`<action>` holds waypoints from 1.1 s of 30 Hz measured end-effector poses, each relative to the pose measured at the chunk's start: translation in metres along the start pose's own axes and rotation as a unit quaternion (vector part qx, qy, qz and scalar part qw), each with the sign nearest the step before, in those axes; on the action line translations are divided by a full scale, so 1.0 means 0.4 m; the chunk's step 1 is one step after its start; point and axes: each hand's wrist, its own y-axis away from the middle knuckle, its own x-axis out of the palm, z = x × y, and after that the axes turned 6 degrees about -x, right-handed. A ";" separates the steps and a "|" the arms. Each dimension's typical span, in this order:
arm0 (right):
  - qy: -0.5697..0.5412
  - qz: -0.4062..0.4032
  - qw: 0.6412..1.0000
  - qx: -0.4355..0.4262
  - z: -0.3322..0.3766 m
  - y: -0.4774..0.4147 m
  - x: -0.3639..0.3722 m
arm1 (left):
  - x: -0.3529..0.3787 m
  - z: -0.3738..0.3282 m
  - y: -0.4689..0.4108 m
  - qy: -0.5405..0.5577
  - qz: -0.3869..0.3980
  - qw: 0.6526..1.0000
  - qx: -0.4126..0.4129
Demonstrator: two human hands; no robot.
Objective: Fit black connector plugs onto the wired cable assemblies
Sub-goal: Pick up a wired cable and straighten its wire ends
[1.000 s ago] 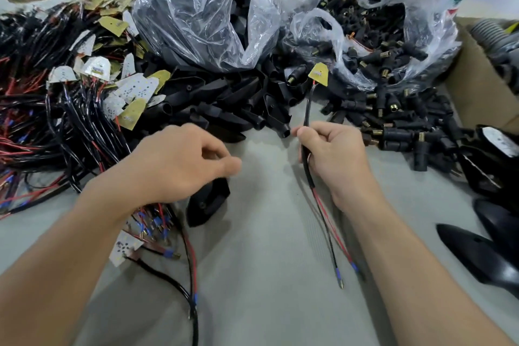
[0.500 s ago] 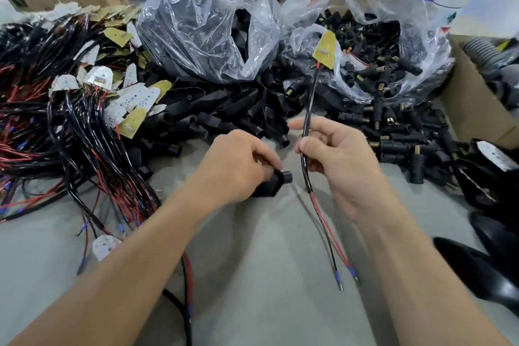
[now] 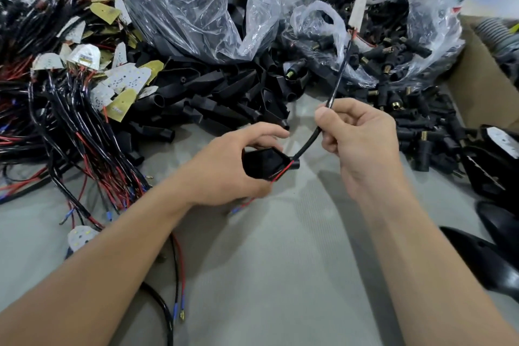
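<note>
My left hand (image 3: 224, 168) grips a black connector plug (image 3: 264, 163) just above the grey table. My right hand (image 3: 359, 137) pinches a black cable (image 3: 337, 84) between thumb and fingers. The cable runs down into the plug's round neck, and its red and black wires pass through the plug and come out below my left hand. At the cable's far end a small white board (image 3: 358, 5) points up in front of the right bag.
A heap of wired assemblies with boards (image 3: 73, 98) lies at the left. Loose black plug shells (image 3: 224, 104) fill the middle. Two clear bags (image 3: 202, 8) of black parts stand behind; small brass-tipped plugs (image 3: 415, 121) and a cardboard box (image 3: 477, 78) sit right.
My left hand lifted the plug to the cable. The cable's wire ends, which hung free below my right hand, now run through the plug. The board end swung up and right.
</note>
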 end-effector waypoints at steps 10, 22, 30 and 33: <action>0.038 0.028 0.999 -0.019 0.010 0.008 0.014 | 0.011 0.009 -0.011 0.041 -0.105 0.993 -0.018; 0.017 0.053 0.997 -0.050 0.009 0.014 0.025 | -0.019 0.009 0.000 0.013 0.018 1.000 0.016; 0.013 0.007 0.998 -0.054 -0.003 -0.002 0.007 | -0.007 0.011 -0.007 0.063 -0.064 0.996 -0.018; 0.010 0.002 0.998 -0.061 -0.005 -0.004 0.005 | -0.009 -0.013 0.001 0.004 -0.070 0.996 -0.060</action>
